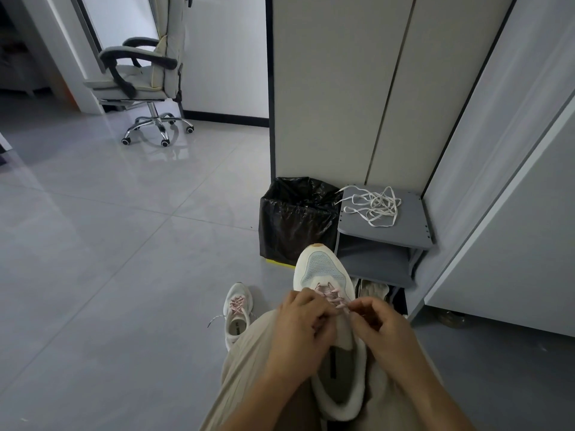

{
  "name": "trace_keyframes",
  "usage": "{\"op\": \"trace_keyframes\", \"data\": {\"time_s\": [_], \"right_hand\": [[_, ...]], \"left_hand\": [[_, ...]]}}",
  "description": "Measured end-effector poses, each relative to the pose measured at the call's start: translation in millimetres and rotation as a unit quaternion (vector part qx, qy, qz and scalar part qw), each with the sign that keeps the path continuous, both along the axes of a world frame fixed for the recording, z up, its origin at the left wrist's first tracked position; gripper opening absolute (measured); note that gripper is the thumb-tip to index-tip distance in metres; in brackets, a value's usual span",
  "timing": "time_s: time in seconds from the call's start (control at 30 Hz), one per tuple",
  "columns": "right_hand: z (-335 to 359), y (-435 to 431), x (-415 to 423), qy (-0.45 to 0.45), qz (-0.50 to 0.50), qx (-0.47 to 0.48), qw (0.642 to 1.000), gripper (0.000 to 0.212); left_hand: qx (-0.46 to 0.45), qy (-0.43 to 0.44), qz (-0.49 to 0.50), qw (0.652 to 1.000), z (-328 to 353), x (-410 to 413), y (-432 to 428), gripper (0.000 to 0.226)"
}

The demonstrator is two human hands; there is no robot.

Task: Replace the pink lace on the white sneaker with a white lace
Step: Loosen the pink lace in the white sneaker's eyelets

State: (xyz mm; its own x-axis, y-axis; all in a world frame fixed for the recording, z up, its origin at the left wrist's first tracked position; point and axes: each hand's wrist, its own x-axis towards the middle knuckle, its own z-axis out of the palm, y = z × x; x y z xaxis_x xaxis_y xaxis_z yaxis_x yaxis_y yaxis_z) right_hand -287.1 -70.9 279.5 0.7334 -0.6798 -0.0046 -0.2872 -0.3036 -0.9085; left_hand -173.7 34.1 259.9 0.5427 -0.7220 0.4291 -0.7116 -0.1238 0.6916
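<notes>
head view, bin [295,219] beside shelf [413,227], white lace [376,205] on top

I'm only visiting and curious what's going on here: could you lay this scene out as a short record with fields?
shoe: white sneaker on the person's lap, toe pointing away
lace in it: pink lace, threaded
left hand: grips the white sneaker beside the lacing
right hand: pinches the pink lace
spare: white lace, loose heap on grey shelf
floor: second sneaker, pink-laced; black bin
</notes>
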Motion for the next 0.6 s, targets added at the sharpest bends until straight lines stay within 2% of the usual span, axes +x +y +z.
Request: {"op": "trace_keyframes", "data": {"time_s": [0.1, 0.2, 0.3, 0.37, 0.43, 0.5, 0.6], "right_hand": [[-6.5, -0.4, 2.7, 0.015, -0.039, -0.051, 0.998, 0.022], [-10.3, 2.3, 3.3, 0.001, -0.034, -0.075, 0.997, 0.030], [-14.1, 5.0, 2.3, -0.014, -0.009, -0.138, 0.990, 0.035], [-14.6, 5.5, 0.5, -0.030, 0.011, -0.190, 0.981, 0.034], [-11.2, 4.8, -0.7, -0.028, 0.030, -0.239, 0.970, 0.023], [-4.0, 6.9, -0.4, 0.020, 0.060, -0.245, 0.968, 0.025], [0.7, 11.4, 3.3, 0.065, 0.061, -0.260, 0.962, 0.059]], "left_hand": [[-0.025, 0.130, -0.008, 0.991, 20.4, 13.6, 0.9, 0.030], [-0.038, 0.188, -0.061, 0.980, 60.8, 22.3, -11.0, 0.016], [-0.056, 0.312, -0.147, 0.937, 94.8, 33.4, -30.5, 0.037], [-0.047, 0.308, -0.107, 0.944, 94.2, 50.7, -35.4, 0.043], [-0.023, 0.265, 0.001, 0.964, 76.9, 67.3, -26.7, 0.033], [0.060, 0.215, 0.062, 0.973, 54.1, 70.6, -9.9, 0.023], [0.180, 0.174, -0.031, 0.968, 25.1, 48.9, 9.0, 0.012]]}}
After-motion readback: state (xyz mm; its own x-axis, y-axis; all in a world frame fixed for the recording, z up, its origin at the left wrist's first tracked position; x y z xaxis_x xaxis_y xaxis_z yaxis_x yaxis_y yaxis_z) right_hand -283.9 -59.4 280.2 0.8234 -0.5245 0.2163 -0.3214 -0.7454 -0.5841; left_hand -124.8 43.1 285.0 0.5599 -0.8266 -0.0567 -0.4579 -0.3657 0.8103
